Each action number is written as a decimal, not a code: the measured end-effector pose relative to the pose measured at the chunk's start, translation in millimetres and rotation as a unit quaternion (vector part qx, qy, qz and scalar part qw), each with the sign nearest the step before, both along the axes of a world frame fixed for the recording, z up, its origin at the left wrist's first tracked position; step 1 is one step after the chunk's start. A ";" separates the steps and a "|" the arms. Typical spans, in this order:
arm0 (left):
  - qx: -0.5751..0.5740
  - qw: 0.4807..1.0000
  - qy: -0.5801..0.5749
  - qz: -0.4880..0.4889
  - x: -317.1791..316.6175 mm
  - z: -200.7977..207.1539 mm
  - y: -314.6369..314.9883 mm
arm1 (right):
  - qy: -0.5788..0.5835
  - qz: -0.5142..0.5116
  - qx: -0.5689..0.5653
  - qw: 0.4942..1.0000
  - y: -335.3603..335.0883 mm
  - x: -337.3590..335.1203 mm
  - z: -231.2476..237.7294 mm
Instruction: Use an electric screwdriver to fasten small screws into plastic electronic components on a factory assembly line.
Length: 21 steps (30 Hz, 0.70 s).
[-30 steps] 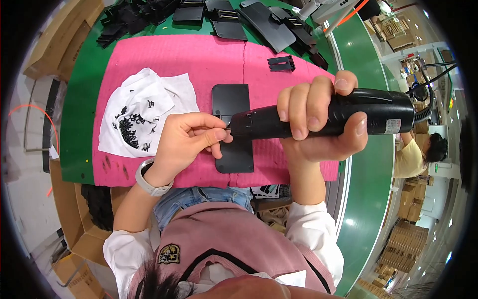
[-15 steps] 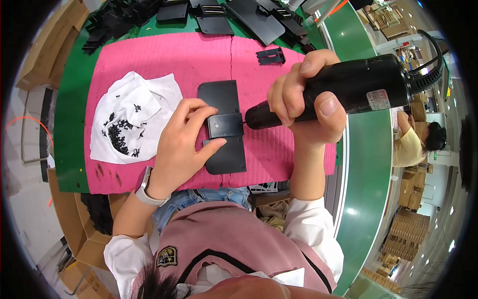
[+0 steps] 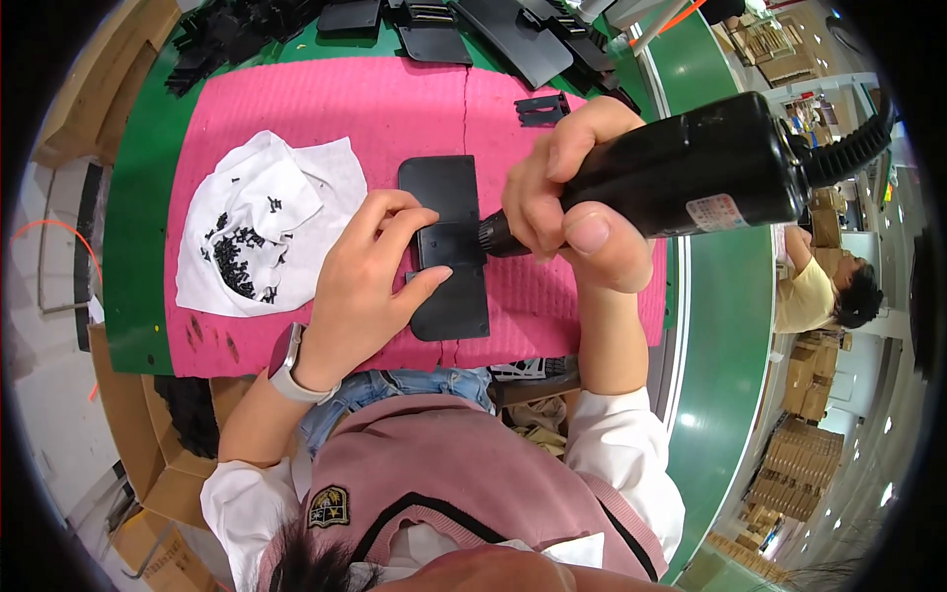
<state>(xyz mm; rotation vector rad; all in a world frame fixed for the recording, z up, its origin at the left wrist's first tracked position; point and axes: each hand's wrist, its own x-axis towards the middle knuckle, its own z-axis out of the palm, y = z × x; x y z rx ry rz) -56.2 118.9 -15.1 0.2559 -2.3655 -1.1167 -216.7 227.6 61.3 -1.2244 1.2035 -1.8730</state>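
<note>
My left hand (image 3: 367, 266) steadies a black plastic panel (image 3: 449, 308) on a pink foam mat (image 3: 296, 94), its fingers and thumb gripping a raised middle block. Wrapped in my right hand (image 3: 582, 202) is a black electric screwdriver (image 3: 681, 168), tilted with its cable end up and to the right. The screwdriver's nose meets the right edge of the middle block; the bit itself is hidden there. To the left of my left hand, a crumpled white cloth (image 3: 333, 178) bears a heap of small black screws (image 3: 232, 264).
A small black plastic bracket (image 3: 541, 110) lies at the mat's far right. Black panels (image 3: 518, 44) and a tangle of black parts (image 3: 232, 39) line the far side of the green table (image 3: 138, 286). An open cardboard box (image 3: 178, 488) stands at the lower left. Another person (image 3: 824, 286) sits at far right.
My right hand has brought the screwdriver left, closing the small gap to the middle block and covering the bit. My left hand keeps its grip on the panel.
</note>
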 end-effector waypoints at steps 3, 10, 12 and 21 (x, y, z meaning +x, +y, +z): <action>0.006 1.000 -0.010 -0.007 -0.7 -1.1 1.5 | -0.013 -0.003 -0.023 1.000 0.3 -1.4 -4.1; -0.011 1.000 0.005 0.017 1.4 0.9 1.9 | -0.013 -0.010 -0.002 1.000 0.0 12.9 -1.1; -0.009 1.000 -0.002 0.023 2.9 -0.6 0.9 | 0.073 0.001 0.004 0.997 -1.3 15.3 -5.9; -0.112 0.985 -0.107 0.081 15.8 2.1 13.2 | 0.029 -0.205 0.148 0.967 44.8 -12.1 15.3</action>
